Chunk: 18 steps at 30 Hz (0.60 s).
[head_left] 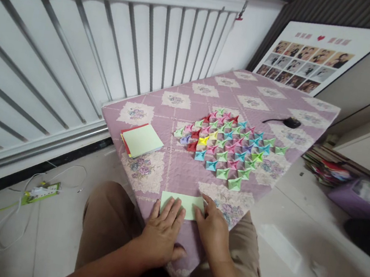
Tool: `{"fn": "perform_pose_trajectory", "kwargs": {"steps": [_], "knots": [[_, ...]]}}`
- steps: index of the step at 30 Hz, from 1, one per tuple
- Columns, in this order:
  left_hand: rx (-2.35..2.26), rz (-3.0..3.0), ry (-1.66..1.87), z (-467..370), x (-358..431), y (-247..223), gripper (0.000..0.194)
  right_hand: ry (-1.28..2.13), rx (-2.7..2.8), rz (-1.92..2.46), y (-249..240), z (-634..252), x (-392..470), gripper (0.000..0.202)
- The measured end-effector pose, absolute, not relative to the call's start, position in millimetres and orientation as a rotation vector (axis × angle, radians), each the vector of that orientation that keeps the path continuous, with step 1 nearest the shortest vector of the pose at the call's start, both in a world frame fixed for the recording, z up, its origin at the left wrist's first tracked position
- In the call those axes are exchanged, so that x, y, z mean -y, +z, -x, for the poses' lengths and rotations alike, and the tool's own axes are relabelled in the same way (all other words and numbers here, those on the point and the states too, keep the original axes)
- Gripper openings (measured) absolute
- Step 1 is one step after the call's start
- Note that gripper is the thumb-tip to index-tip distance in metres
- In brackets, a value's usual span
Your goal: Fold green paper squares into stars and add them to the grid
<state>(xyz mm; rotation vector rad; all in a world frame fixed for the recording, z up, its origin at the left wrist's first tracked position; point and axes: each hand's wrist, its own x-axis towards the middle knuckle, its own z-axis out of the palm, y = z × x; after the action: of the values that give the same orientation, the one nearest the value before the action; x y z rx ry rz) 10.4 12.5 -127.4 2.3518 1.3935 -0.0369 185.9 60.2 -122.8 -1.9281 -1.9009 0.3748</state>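
Note:
A pale green paper, oblong and seemingly folded, lies flat near the table's front corner. My left hand rests palm down on its left part, fingers stretched out. At the paper's right end is my right hand, with thumb and index finger on its edge; whether they pinch it is hard to tell. Beyond the hands, several small folded paper pieces in green, pink, blue, red and yellow stand in rows. A stack of coloured paper sheets, pale green on top, lies at the left.
The corner table has a purple floral cloth. A black object with a cable lies at its back right. Behind stands a white radiator. A photo board leans at the back. A power strip is on the floor.

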Motion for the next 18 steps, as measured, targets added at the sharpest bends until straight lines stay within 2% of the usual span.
{"fn": "perform_pose_trajectory", "kwargs": {"steps": [18], "knots": [[-1.428, -2.345, -0.026, -12.5, -10.2, -128.7, 0.092, 0.238, 1.947, 1.952, -124.1, -186.9, -58.8, 0.044]]}}
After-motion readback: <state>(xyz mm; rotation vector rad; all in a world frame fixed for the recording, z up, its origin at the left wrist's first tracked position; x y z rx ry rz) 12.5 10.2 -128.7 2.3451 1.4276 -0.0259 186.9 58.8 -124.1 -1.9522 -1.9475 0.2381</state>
